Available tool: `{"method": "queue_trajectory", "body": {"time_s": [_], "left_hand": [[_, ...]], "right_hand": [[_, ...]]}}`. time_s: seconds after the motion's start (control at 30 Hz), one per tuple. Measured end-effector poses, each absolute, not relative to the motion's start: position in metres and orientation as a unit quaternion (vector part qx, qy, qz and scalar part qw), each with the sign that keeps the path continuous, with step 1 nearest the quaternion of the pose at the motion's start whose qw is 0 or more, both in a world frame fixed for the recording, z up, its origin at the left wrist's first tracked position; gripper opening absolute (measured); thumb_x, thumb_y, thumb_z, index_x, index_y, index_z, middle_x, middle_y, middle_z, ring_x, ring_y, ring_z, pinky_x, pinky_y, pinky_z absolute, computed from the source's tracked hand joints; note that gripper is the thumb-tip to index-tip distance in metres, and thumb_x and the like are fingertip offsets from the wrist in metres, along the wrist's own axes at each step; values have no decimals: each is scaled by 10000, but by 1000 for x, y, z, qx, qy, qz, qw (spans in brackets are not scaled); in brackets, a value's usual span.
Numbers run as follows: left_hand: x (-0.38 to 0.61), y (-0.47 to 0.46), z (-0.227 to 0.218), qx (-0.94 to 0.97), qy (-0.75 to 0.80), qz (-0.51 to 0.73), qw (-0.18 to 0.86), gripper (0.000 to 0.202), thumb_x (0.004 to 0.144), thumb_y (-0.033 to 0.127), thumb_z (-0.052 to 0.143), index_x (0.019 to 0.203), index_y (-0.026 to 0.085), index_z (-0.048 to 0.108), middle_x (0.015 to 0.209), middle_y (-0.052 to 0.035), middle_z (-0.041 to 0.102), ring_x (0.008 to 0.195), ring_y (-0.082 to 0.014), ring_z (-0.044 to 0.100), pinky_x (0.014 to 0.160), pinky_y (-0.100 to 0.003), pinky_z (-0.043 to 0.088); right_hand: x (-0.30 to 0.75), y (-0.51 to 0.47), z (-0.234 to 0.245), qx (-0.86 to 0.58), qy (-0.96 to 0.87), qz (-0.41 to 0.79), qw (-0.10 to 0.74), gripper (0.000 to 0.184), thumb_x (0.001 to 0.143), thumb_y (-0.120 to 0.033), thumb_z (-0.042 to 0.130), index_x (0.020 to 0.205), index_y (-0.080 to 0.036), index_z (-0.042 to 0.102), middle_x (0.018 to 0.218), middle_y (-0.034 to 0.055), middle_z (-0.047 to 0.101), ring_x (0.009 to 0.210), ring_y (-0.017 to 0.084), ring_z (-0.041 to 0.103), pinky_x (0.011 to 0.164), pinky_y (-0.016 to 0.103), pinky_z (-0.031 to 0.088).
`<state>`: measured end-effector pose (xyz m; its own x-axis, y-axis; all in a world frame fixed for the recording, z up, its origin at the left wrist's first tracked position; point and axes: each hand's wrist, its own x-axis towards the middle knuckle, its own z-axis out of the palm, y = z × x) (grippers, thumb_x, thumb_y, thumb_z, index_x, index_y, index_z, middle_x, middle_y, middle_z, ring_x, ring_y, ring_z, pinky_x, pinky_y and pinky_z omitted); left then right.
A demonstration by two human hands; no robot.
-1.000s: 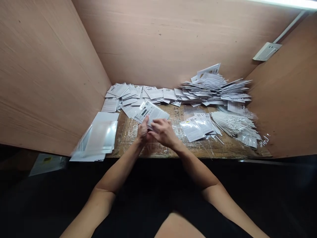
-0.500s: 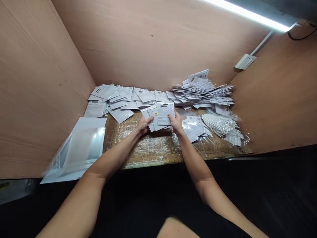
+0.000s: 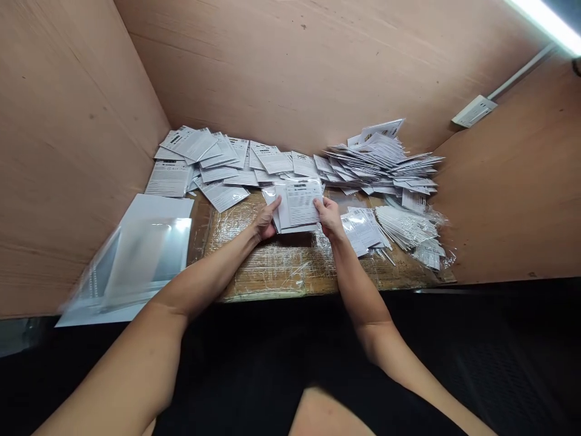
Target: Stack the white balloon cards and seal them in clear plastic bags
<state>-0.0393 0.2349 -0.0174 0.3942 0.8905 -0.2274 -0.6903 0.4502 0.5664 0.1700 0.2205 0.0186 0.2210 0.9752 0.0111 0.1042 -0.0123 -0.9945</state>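
Hands wider apart since the last frame, left hand (image 3: 265,219) and right hand (image 3: 329,218) clamped on opposite edges of a stack of printed cards (image 3: 297,204), held over a taped wooden table (image 3: 272,266), loose cards (image 3: 204,154) just beyond, plastic sleeves (image 3: 136,260) at left

On my feed the print on the cards (image 3: 297,204) is too small to read, and the fingers of the left hand (image 3: 265,221) and right hand (image 3: 329,219) pass out of sight behind them; the clear plastic sheet (image 3: 140,260) by the left edge of the bench (image 3: 272,272) blurs, and the strip light (image 3: 549,21) runs off the top right corner
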Motion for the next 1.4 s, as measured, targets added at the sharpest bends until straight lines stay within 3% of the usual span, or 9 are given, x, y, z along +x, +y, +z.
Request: {"method": "queue_trajectory", "body": {"time_s": [0.2, 0.33, 0.5, 0.7, 0.83, 1.0, 1.13, 1.27, 1.4], "left_hand": [[-36, 231, -18, 154, 295, 512, 792, 389, 892, 184, 818, 1267, 113, 748, 1332, -208, 811, 1266, -382, 784, 1221, -662, 545], [-33, 228, -17, 165, 268, 532, 786, 394, 905, 256, 852, 1263, 132, 746, 1357, -189, 806, 1284, -359, 775, 1177, -597, 599], [-36, 226, -21, 220, 241, 525, 786, 509, 752, 410, 989, 1129, 132, 789, 1211, -194, 845, 1170, -360, 812, 1069, -506, 669], [-49, 235, -23, 399, 284, 564, 665, 604, 576, 347, 1043, 1101, 130, 837, 1176, -155, 859, 1062, -353, 821, 1049, -535, 663], [-54, 238, -22, 584, 320, 510, 544, 512, 572, 327, 1031, 1018, 145, 859, 1042, -116, 866, 1074, -353, 814, 1120, -535, 620], [-56, 244, -18, 410, 365, 548, 631, 477, 598, 255, 972, 1032, 142, 806, 1068, -138, 860, 1060, -396, 821, 1027, -616, 670], [-62, 255, -15, 315, 349, 537, 701, 540, 592, 176, 943, 1106, 158, 777, 1110, -133, 861, 1039, -397, 834, 970, -638, 701], [-63, 256, -13, 339, 335, 490, 730, 645, 620, 164, 931, 1245, 180, 771, 1135, -116, 865, 1024, -376, 847, 964, -599, 718], [-55, 231, -8, 375, 309, 396, 779, 707, 650, 242, 945, 1327, 169, 755, 1178, -153, 858, 1045, -405, 846, 934, -575, 728]], "right_hand": [[189, 225, 60, -628, -471, 109, 610, 386, 1097, -532, 454, 915, -220, 591, 938, 79, 703, 877, 212, 693, 798, 367, 593], [160, 193, 73, -631, -611, -71, 472, 396, 1159, -453, 423, 1039, -194, 698, 1034, 143, 743, 961, 266, 691, 899, 436, 568], [104, 169, 45, -527, -829, 27, 188, 267, 1114, -340, 534, 1188, -210, 756, 1399, 158, 760, 1216, 338, 690, 1059, 518, 526], [141, 203, 33, -609, -626, 226, 432, 744, 1084, -759, 393, 1585, -236, 561, 1625, 169, 618, 1493, 362, 566, 1213, 566, 471], [144, 218, 16, -487, -573, 491, 440, 946, 997, -941, 178, 1478, -277, 650, 1473, 122, 741, 1387, 334, 672, 1130, 521, 564], [178, 243, 33, -600, -588, 306, 447, 760, 1011, -820, 425, 1345, -195, 700, 1311, 163, 783, 1208, 323, 743, 1103, 500, 568], [266, 226, 68, -728, -636, 82, 243, 637, 943, -684, 708, 1328, -177, 726, 1353, 198, 762, 1314, 408, 686, 1185, 569, 485], [323, 178, 69, -825, -559, 78, 25, 1216, 718, -734, 922, 1656, -114, 458, 1649, 328, 535, 1495, 554, 527, 1230, 723, 388], [343, 166, 54, -847, -520, 109, -26, 1533, 662, -736, 964, 1780, -72, 154, 1746, 387, 363, 1589, 555, 424, 1304, 730, 283]]}}
